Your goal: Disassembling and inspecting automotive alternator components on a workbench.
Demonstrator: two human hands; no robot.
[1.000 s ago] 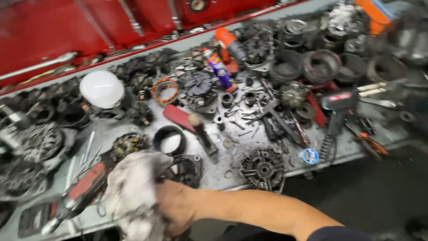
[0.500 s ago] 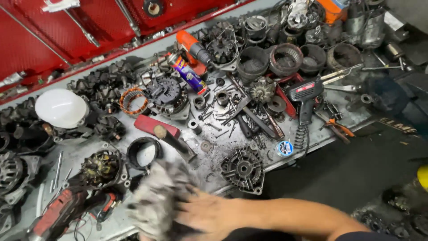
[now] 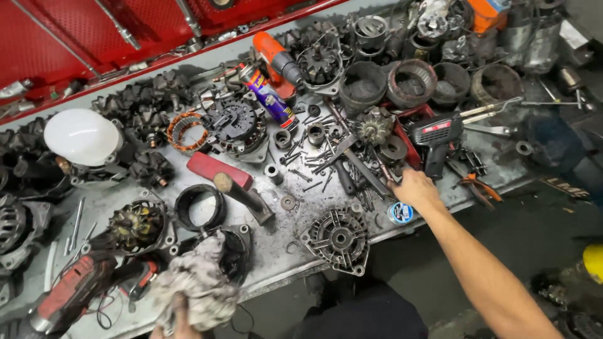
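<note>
Fingers of my right hand [image 3: 416, 188] close, as far as I can tell, around a dark metal rod [image 3: 361, 171] slanting up-left across the counter [image 3: 276, 263], while my left hand [image 3: 179, 317], far down-left at the near edge, grips a grimy rag [image 3: 195, 282] against an alternator housing [image 3: 235, 254].

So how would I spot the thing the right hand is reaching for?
Start at the grey workbench and find the black heat gun near its right end. Just left of it the right hand touches a pile of dark metal tools, long loose bars among small bolts.
</note>
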